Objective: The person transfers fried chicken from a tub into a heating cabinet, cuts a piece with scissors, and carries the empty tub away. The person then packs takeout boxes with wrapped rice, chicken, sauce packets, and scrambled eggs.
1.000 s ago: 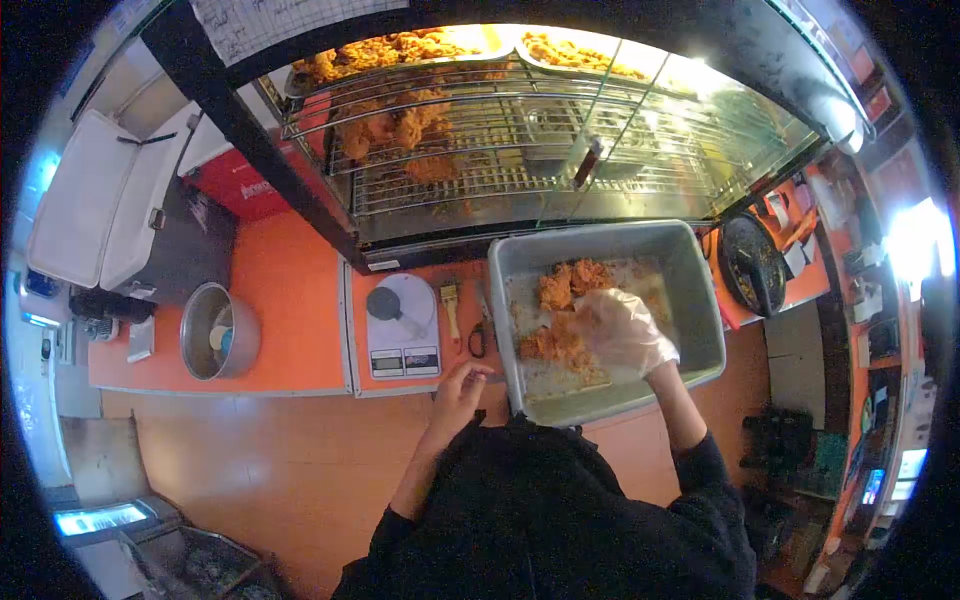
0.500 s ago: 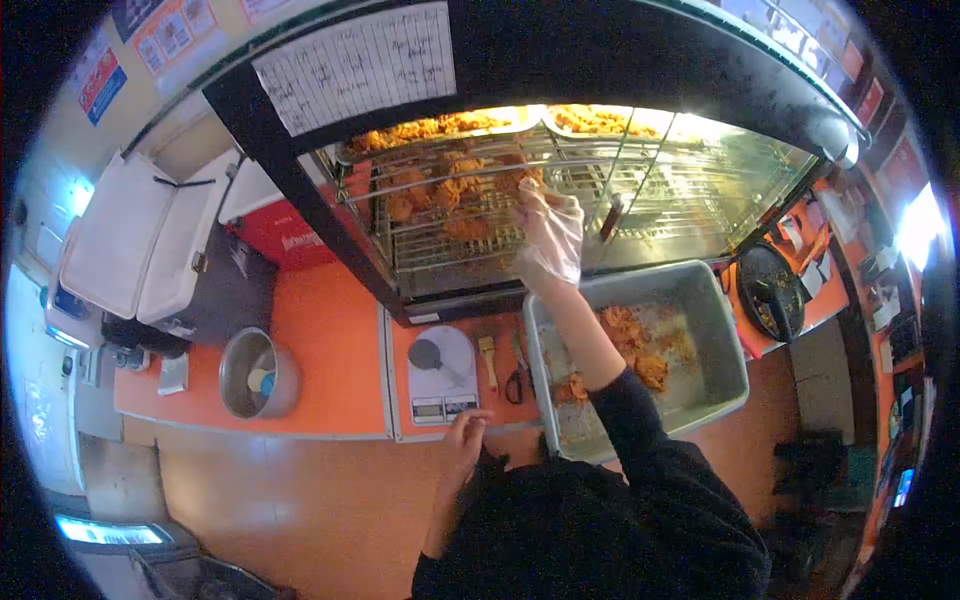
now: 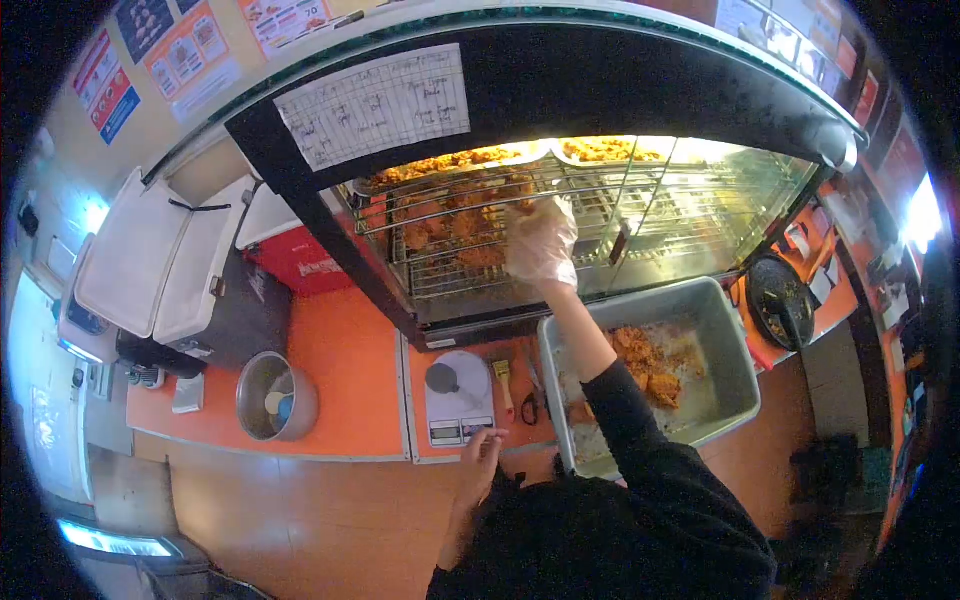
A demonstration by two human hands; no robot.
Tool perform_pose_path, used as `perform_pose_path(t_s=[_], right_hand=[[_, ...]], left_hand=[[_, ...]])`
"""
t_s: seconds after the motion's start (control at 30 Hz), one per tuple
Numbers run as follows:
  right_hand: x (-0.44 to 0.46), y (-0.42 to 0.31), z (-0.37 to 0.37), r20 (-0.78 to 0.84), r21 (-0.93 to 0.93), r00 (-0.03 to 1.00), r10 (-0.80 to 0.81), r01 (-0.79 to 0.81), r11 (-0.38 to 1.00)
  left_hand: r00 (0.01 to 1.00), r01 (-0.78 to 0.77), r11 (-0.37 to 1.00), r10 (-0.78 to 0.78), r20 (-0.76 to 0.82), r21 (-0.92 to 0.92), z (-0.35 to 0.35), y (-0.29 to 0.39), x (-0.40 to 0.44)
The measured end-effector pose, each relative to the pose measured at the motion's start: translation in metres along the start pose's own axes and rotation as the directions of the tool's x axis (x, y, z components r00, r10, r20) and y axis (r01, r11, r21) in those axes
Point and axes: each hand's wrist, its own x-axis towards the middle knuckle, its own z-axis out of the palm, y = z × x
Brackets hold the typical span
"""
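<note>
We are holding our right hand [image 3: 543, 238] beyond the far rim of the tub [image 3: 728, 375], at the rack [image 3: 600, 205] in the cabinet [image 3: 620, 95]. Its fingers are curling by a brown piece [image 3: 520, 186], but we are unable to tell whether they are gripping it. Our left hand [image 3: 484, 455] is resting left of the tub, by the scale [image 3: 460, 430], fingers bent and nothing showing in them; how far it is closing, we cannot tell.

Chicken [image 3: 648, 362] is lying heaped inside the tub, and more is sitting on the rack, beyond the tub's far-left corner.

We are judging the bars to be the main hazard: with a loose grip, a knock there could be shedding coating or dropping a piece. The glove [image 3: 553, 265] is looking baggy, so it could be snagging on wire and tearing. Our sleeve [image 3: 630, 420] is hanging across the tub, where a dipping elbow could be smearing it with grease. Scissors [image 3: 529, 408] are lying just left of the tub; if our arm is nudging the tub sideways, it could be shoving them into the brush [image 3: 503, 390].
</note>
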Motion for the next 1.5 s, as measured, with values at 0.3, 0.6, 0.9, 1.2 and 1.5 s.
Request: perform_pose_path(t_s=[0.3, 0.6, 0.9, 1.2, 1.5], right_hand=[[0.015, 0.005, 0.005, 0.086, -0.270, 0.992, -0.087, 0.107, 0.957], [0.039, 0.048, 0.024, 0.317, -0.349, 0.912, -0.260, 0.367, 0.862], [0.084, 0.095, 0.068, 0.288, -0.344, 0.905, -0.313, 0.403, 0.848], [0.019, 0.031, 0.023, -0.137, 0.357, 0.967, -0.213, 0.249, 0.900], [0.008, -0.019, 0.067, 0.395, -0.032, 0.909, -0.136, 0.161, 0.986]], left_hand=[[0.998, -0.063, 0.998, 0.064, -0.021, 0.027, -0.003, -0.012, 0.002], [0.999, -0.025, 0.998, 0.024, -0.022, -0.063, -0.004, -0.063, 0.007], [0.998, -0.061, 0.998, 0.060, -0.035, -0.006, -0.005, -0.043, 0.007], [0.993, -0.113, 0.993, 0.114, -0.038, 0.030, -0.006, -0.047, 0.007], [1.000, -0.027, 0.999, 0.027, 0.002, 0.027, 0.002, -0.026, 0.005]])
